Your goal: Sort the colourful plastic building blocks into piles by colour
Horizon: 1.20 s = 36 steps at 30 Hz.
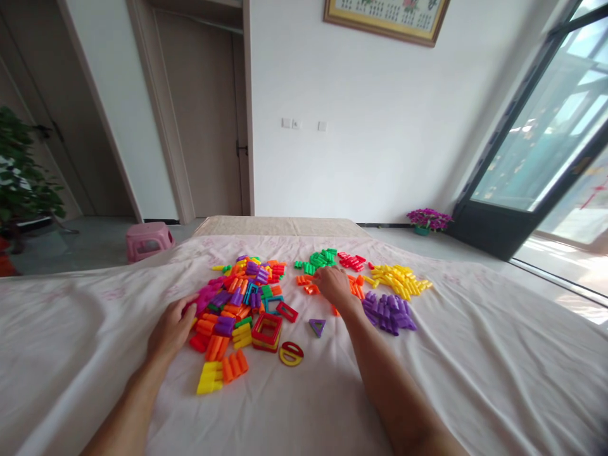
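Observation:
At the left edge of a mixed heap of plastic building blocks [235,304], my left hand [173,323] has its thumb and fingers closed about magenta blocks [205,296]. My right hand [334,284] reaches forward over orange blocks [356,286], just in front of a green pile [323,258]. Its fingers are curled downward and pressed together; whatever they grip is hidden beneath them. Right of that hand lie yellow blocks [399,280] and purple blocks [388,313]. Red blocks [352,261] sit behind.
Red square frames [266,331], a purple triangle [316,327] and a red-yellow round piece [291,354] lie between my arms. A wrinkled pale cloth [294,418] covers the table. Beyond it stand a pink stool [149,241] and a flowerpot [422,230].

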### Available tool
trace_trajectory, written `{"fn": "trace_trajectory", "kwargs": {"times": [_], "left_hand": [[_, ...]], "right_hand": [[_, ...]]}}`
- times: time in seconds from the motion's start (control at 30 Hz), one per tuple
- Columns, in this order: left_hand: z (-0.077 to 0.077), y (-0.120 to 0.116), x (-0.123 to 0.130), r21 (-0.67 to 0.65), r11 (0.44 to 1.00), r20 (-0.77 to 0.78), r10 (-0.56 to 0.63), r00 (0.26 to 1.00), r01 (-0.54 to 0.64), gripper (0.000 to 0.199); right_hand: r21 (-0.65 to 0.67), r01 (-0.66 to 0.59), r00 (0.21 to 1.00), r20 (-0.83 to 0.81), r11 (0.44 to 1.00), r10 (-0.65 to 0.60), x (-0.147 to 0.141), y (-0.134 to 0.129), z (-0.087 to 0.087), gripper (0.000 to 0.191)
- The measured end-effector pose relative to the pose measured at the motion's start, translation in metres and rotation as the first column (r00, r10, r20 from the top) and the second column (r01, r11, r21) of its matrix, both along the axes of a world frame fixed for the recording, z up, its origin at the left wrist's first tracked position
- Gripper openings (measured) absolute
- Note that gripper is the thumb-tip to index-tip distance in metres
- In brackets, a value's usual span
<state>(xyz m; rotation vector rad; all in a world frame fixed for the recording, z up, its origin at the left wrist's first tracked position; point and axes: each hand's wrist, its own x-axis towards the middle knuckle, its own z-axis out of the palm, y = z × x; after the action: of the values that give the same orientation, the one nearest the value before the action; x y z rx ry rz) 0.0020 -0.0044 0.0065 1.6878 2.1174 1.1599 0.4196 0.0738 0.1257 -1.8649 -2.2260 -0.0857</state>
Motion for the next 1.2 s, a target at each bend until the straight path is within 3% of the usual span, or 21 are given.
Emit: {"fn": "trace_trajectory", "kwargs": {"times": [0.13, 0.27, 0.33, 0.43, 0.53, 0.67, 0.77, 0.97, 1.2], "left_hand": [[0.000, 0.000, 0.000, 0.003, 1.000, -0.003, 0.003, 1.000, -0.003, 0.051], [0.001, 0.000, 0.001, -0.002, 1.000, -0.005, 0.004, 1.000, -0.004, 0.051], [0.002, -0.001, 0.002, -0.003, 1.000, -0.004, 0.000, 1.000, 0.000, 0.051], [0.005, -0.003, 0.004, -0.007, 1.000, -0.006, 0.012, 1.000, -0.012, 0.050], [0.006, -0.004, 0.005, 0.000, 1.000, -0.010, 0.026, 1.000, -0.026, 0.050], [0.007, -0.005, 0.006, 0.000, 1.000, -0.002, 0.022, 1.000, -0.022, 0.050], [0.007, -0.005, 0.007, -0.001, 1.000, -0.004, 0.023, 1.000, -0.023, 0.048], [0.012, -0.007, 0.009, -0.023, 0.999, -0.009, 0.036, 0.999, -0.037, 0.049], [0.010, -0.006, 0.009, -0.004, 1.000, -0.010, 0.029, 1.000, -0.029, 0.050]], "right_hand": [[-0.056, 0.107, 0.994, 0.040, 0.993, -0.105, 0.030, -0.004, 0.024, 0.024], [-0.036, 0.129, 0.991, 0.037, 0.991, -0.128, 0.035, -0.007, 0.030, 0.026], [-0.013, 0.060, 0.998, -0.019, 0.998, -0.060, 0.024, -0.008, 0.024, 0.027], [0.001, -0.139, 0.983, -0.124, 0.990, 0.138, -0.006, -0.008, 0.005, 0.028], [0.020, -0.327, 0.925, -0.197, 0.945, 0.324, -0.037, -0.007, -0.019, 0.029], [0.036, -0.443, 0.879, -0.178, 0.896, 0.442, -0.063, -0.004, -0.043, 0.033], [-0.014, -0.469, 0.875, -0.140, 0.883, 0.463, -0.072, -0.002, -0.050, 0.032], [-0.033, -0.407, 0.909, -0.117, 0.913, 0.401, -0.075, 0.002, -0.051, 0.025], [-0.057, -0.328, 0.907, -0.298, 0.943, 0.298, -0.068, 0.002, -0.054, 0.024]]}}
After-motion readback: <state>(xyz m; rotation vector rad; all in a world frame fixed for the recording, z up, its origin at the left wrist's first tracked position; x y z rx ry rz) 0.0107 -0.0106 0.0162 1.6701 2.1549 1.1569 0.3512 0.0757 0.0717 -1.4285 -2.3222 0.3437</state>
